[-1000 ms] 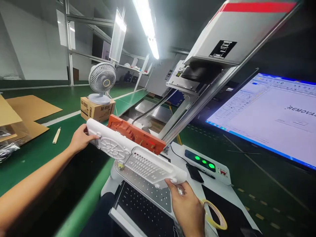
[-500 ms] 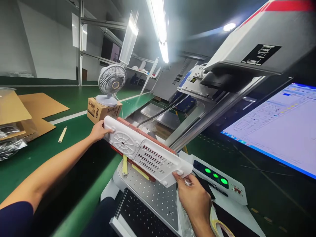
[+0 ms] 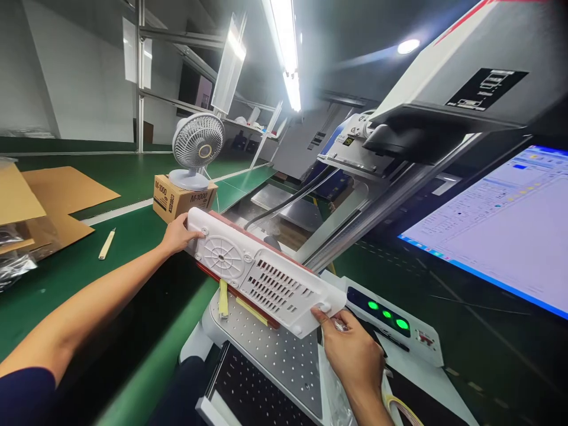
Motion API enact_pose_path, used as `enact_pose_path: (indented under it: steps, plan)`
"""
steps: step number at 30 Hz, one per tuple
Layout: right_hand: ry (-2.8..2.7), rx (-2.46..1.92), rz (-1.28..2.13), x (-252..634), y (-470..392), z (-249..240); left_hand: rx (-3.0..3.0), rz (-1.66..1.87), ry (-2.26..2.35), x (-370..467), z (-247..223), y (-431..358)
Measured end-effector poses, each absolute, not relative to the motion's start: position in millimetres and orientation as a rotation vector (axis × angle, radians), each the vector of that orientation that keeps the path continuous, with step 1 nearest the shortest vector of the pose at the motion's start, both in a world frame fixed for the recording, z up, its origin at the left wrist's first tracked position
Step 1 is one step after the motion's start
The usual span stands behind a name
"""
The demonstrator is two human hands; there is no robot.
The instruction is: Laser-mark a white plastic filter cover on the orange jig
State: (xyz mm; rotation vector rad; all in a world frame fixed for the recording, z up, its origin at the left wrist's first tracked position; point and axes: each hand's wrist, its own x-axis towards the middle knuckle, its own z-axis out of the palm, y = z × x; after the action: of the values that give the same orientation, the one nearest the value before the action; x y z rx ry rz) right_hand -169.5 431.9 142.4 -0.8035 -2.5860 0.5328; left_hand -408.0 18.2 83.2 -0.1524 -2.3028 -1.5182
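Two hands, the left hand and right hand, each pinch an end of a white vented plastic panel seated on a red fixture at frame centre, apparently settling it squarely beneath the laser marking head.

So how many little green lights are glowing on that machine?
3. They sit in a row on the dark control panel, just right of the white plastic cover: left light, middle light, right light. None seems hidden.
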Motion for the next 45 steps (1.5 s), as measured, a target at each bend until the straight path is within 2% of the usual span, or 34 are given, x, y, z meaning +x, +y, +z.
enact_pose_path:
  steps: [14,25,31,35,38,41,45]
  plan:
    - [-2.631,-0.871,0.542,-172,434,125,-0.290,-1.515,-2.259,-422,86,21]
    - [-2.639,-0.874,0.544,-186,437,121,-0.325,-1.520,-2.252,-426,71,15]
    - [-2.670,-0.921,0.513,-186,437,118,-0.302,-1.456,-2.360,-426,75,14]
    - [-2.717,-0.911,0.505,-184,438,119,-0.272,-1.314,-2.560,-416,77,9]
    - [-2.668,-0.879,0.544,-179,439,124,-0.416,-1.156,-2.424,-408,84,10]
    - [-2.565,-0.830,0.521,-176,435,135,-0.541,-0.850,-2.223,-405,105,26]
    - [-2.550,-0.717,0.367,-183,425,151,-0.755,-0.437,-2.252,-414,140,67]
